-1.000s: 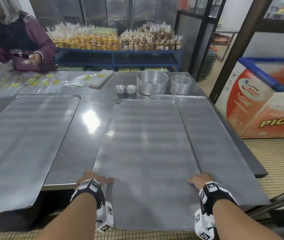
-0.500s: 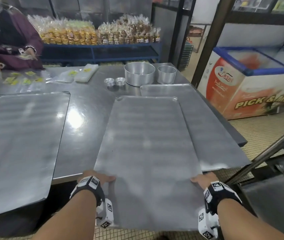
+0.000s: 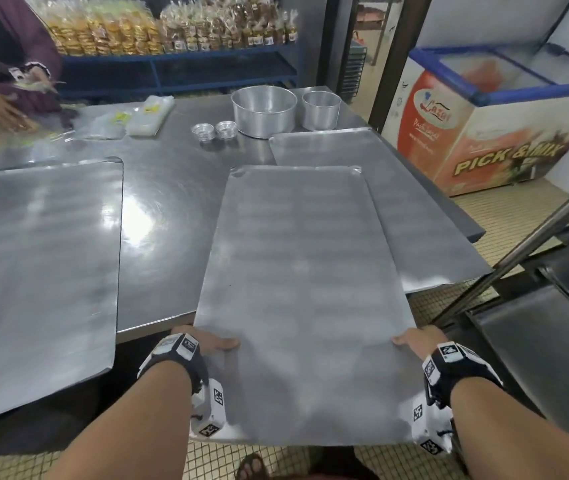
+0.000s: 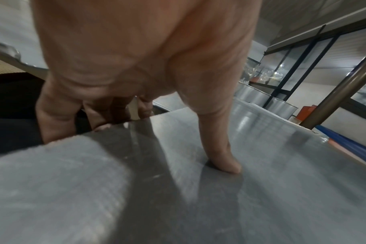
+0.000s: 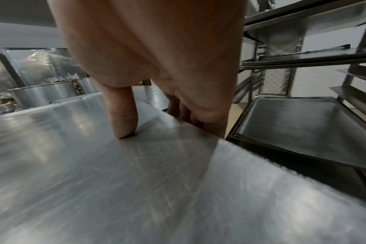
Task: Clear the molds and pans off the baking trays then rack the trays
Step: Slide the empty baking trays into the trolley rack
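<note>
Both hands, left hand (image 3: 203, 342) and right hand (image 3: 414, 341), pinch the held tray (image 3: 303, 289) at its long edges, thumbs on top, near end overhanging the tabletop (image 3: 165, 188); likely stiff, light, slick sheet metal, so keep the grip wide near the near corners.

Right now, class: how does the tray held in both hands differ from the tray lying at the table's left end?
The held tray is gripped at its near corners by the left hand and right hand; the left tray is untouched. The held tray overlaps another tray; the left tray lies alone. Both overhang the table and are bare metal.
</note>
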A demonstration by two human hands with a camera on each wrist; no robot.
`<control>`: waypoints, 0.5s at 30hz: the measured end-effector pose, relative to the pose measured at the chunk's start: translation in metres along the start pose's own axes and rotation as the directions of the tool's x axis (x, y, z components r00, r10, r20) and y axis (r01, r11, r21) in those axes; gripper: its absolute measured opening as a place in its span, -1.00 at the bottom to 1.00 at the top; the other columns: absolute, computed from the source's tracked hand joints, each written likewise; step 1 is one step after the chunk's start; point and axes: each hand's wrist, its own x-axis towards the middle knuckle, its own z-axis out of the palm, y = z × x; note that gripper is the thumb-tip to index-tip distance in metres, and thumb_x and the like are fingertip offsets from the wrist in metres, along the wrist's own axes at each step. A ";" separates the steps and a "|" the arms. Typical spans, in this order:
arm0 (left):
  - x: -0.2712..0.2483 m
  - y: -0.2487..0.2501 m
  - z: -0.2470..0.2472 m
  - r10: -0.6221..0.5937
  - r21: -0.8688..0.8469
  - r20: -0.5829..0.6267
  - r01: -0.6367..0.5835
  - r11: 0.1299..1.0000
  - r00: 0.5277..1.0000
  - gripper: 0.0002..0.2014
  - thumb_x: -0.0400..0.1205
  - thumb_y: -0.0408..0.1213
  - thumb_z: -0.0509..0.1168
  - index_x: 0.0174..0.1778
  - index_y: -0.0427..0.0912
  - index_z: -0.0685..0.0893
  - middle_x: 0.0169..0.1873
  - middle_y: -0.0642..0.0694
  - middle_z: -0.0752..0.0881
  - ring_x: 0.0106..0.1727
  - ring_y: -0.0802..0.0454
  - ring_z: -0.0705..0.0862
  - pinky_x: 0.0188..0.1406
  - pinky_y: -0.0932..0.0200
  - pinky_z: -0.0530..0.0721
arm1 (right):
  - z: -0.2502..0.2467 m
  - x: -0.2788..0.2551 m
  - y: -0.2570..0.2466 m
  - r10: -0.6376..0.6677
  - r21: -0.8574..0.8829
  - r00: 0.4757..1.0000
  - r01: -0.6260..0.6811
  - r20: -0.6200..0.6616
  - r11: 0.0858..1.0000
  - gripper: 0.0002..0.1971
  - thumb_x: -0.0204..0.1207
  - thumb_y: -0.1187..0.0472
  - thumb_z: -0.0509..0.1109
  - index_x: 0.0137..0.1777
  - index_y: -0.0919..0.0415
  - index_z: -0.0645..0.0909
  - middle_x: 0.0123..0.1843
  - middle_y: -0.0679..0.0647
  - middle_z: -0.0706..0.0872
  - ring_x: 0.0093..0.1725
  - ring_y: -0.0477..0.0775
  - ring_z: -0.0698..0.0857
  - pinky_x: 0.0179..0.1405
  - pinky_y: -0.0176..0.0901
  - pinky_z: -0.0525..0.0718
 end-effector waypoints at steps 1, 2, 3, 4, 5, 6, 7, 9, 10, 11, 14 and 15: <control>0.003 0.000 0.000 -0.004 -0.020 0.012 0.004 1.000 1.000 -0.14 -0.14 0.18 0.79 0.02 -0.16 0.74 -0.01 -0.16 0.80 -0.05 -0.16 0.80 0.02 -0.01 0.78 | 0.000 0.002 0.000 0.003 0.010 1.000 -0.003 0.000 1.000 -0.45 0.52 0.13 0.52 0.39 0.50 0.56 0.41 0.35 0.60 0.36 0.31 0.61 0.21 -0.10 0.53; 0.009 0.000 0.000 -0.001 -0.029 0.021 0.001 1.000 1.000 -0.08 -0.22 0.20 0.78 0.02 -0.17 0.77 -0.04 -0.16 0.82 -0.07 -0.17 0.81 0.02 -0.03 0.80 | 0.001 0.004 0.000 -0.002 0.008 1.000 0.002 0.010 1.000 -0.44 0.47 0.12 0.56 0.37 0.46 0.59 0.38 0.33 0.62 0.30 0.30 0.63 0.11 -0.11 0.54; 0.005 0.004 0.000 0.004 -0.031 0.023 -0.003 1.000 1.000 -0.06 -0.24 0.22 0.78 0.04 -0.18 0.79 -0.05 -0.17 0.83 -0.06 -0.18 0.82 0.03 -0.03 0.80 | 0.001 0.007 0.000 -0.015 0.006 1.000 0.015 0.021 1.000 -0.44 0.43 0.09 0.57 0.35 0.41 0.62 0.36 0.31 0.64 0.22 0.30 0.66 0.02 -0.13 0.52; 0.005 0.008 -0.001 0.015 -0.047 0.013 -0.014 0.999 1.000 -0.14 -0.12 0.21 0.78 0.03 -0.17 0.79 -0.05 -0.16 0.81 -0.01 -0.18 0.80 0.05 0.00 0.77 | 0.003 0.012 0.000 -0.029 0.013 0.999 0.029 0.025 1.000 -0.46 0.42 0.06 0.57 0.32 0.37 0.65 0.31 0.28 0.67 0.12 0.28 0.66 -0.03 -0.14 0.49; 0.003 0.013 -0.001 0.035 -0.061 -0.012 -0.036 0.998 0.999 -0.34 0.09 0.17 0.75 -0.03 -0.13 0.76 -0.07 -0.14 0.77 0.04 -0.18 0.76 0.06 0.04 0.72 | 0.003 0.013 -0.002 -0.049 0.031 0.999 0.049 0.016 0.998 -0.50 0.42 0.05 0.56 0.27 0.36 0.68 0.22 0.26 0.69 0.00 0.24 0.64 -0.06 -0.14 0.48; 0.002 0.019 0.000 0.051 -0.087 -0.039 -0.055 0.995 0.998 -0.54 0.28 0.15 0.67 -0.14 -0.08 0.71 -0.10 -0.12 0.72 0.06 -0.19 0.70 0.08 0.04 0.67 | 0.004 0.014 -0.006 -0.062 0.054 0.998 0.062 -0.004 0.997 -0.54 0.44 0.06 0.55 0.21 0.37 0.69 0.10 0.24 0.69 -0.09 0.21 0.63 -0.07 -0.14 0.48; 0.000 0.025 0.000 0.055 -0.133 -0.068 -0.064 0.989 0.996 -0.61 0.40 0.12 0.61 -0.18 -0.09 0.67 -0.07 -0.13 0.72 0.09 -0.21 0.68 0.12 0.02 0.64 | 0.005 0.014 -0.010 -0.080 0.074 0.996 0.083 -0.041 0.994 -0.59 0.45 0.06 0.54 0.15 0.37 0.70 0.01 0.24 0.69 -0.13 0.21 0.64 -0.09 -0.14 0.48; 0.007 0.030 0.005 0.024 -0.188 -0.166 -0.055 0.981 0.986 -0.52 0.53 0.08 0.52 0.08 -0.30 0.74 0.16 -0.28 0.75 0.22 -0.27 0.70 0.20 0.00 0.62 | 0.007 0.013 -0.020 -0.082 0.092 0.991 0.091 -0.103 0.992 -0.60 0.48 0.04 0.50 0.10 0.41 0.70 0.02 0.28 0.74 -0.01 0.29 0.72 -0.12 -0.14 0.48; 0.010 0.030 0.006 0.011 -0.200 -0.209 -0.053 0.978 0.978 -0.45 0.58 0.04 0.48 0.23 -0.42 0.70 0.25 -0.35 0.73 0.28 -0.29 0.70 0.21 0.01 0.61 | 0.009 0.012 -0.025 -0.075 0.108 0.990 0.088 -0.118 0.990 -0.59 0.50 0.04 0.48 0.11 0.43 0.70 0.07 0.31 0.77 0.06 0.33 0.73 -0.13 -0.14 0.49; 0.008 0.031 0.007 -0.005 -0.203 -0.228 -0.043 0.978 0.974 -0.42 0.61 0.00 0.46 0.30 -0.47 0.66 0.28 -0.38 0.71 0.30 -0.30 0.69 0.20 0.01 0.61 | 0.010 0.010 -0.028 -0.069 0.121 0.989 0.085 -0.132 0.989 -0.59 0.52 0.05 0.46 0.13 0.44 0.70 0.10 0.34 0.77 0.11 0.35 0.73 -0.13 -0.14 0.49; 0.007 0.029 0.007 -0.068 -0.250 -0.222 0.011 0.968 0.973 -0.44 0.60 0.00 0.46 0.33 -0.40 0.65 0.14 -0.34 0.74 0.16 -0.32 0.72 0.10 -0.01 0.61 | 0.012 0.008 -0.032 -0.047 0.153 0.985 0.073 -0.165 0.986 -0.61 0.50 0.13 0.45 0.20 0.43 0.67 0.17 0.37 0.75 0.17 0.37 0.72 -0.07 -0.14 0.52; 0.005 0.028 0.006 -0.078 -0.247 -0.213 0.024 0.969 0.974 -0.43 0.59 0.03 0.46 0.33 -0.37 0.64 0.12 -0.32 0.74 0.13 -0.32 0.72 0.10 0.01 0.62 | 0.012 0.008 -0.031 -0.044 0.161 0.985 0.071 -0.167 0.984 -0.60 0.47 0.14 0.45 0.21 0.43 0.65 0.17 0.37 0.75 0.16 0.38 0.72 -0.05 -0.13 0.54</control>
